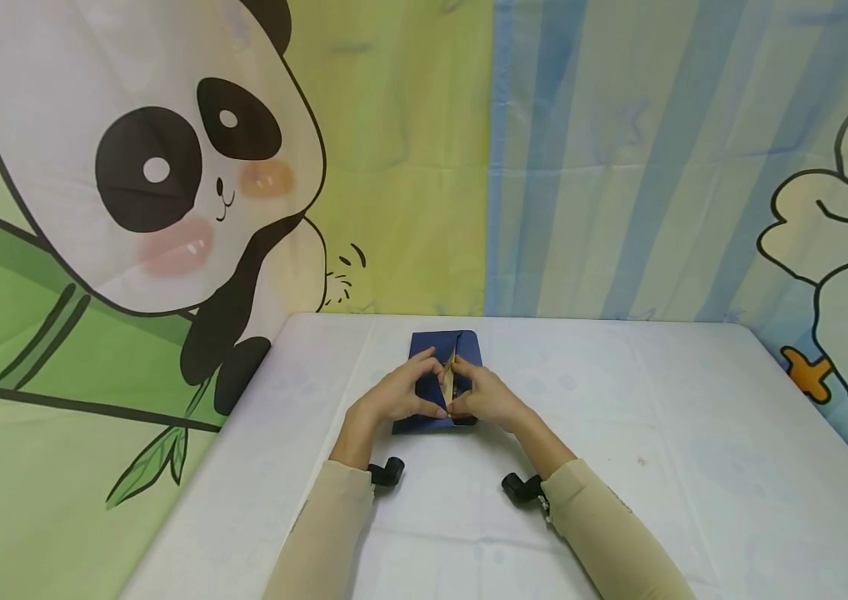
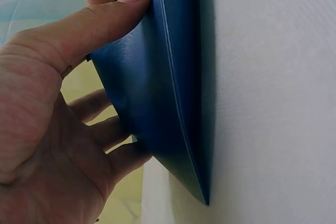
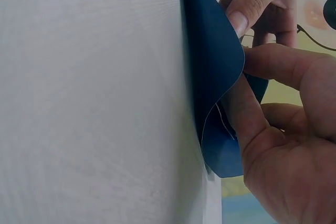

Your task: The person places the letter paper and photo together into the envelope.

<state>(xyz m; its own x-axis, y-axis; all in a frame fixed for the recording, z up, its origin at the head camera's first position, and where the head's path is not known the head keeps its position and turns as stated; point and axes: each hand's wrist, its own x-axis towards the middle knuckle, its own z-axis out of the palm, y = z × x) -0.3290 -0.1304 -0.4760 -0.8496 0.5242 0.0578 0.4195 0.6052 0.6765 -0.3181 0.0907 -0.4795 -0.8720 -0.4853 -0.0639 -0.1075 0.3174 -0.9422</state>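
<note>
A dark blue, smooth, leather-like folded cover (image 1: 433,340) lies on the table, its middle raised between both hands. A narrow tan strip (image 1: 449,377) shows at the raised fold; what it is cannot be told. My left hand (image 1: 400,393) pinches the fold from the left. In the left wrist view its thumb presses the top edge of the blue cover (image 2: 152,87), while other fingers spread behind. From the right, my right hand (image 1: 493,398) grips the same fold. The right wrist view shows its fingers at the curved blue flap (image 3: 215,51), one reaching inside the bend.
A white cloth covers the table (image 1: 619,417). Behind it hangs a printed curtain (image 1: 409,167) with a panda and stripes. Small black devices (image 1: 388,472) are worn at both wrists, below beige sleeves.
</note>
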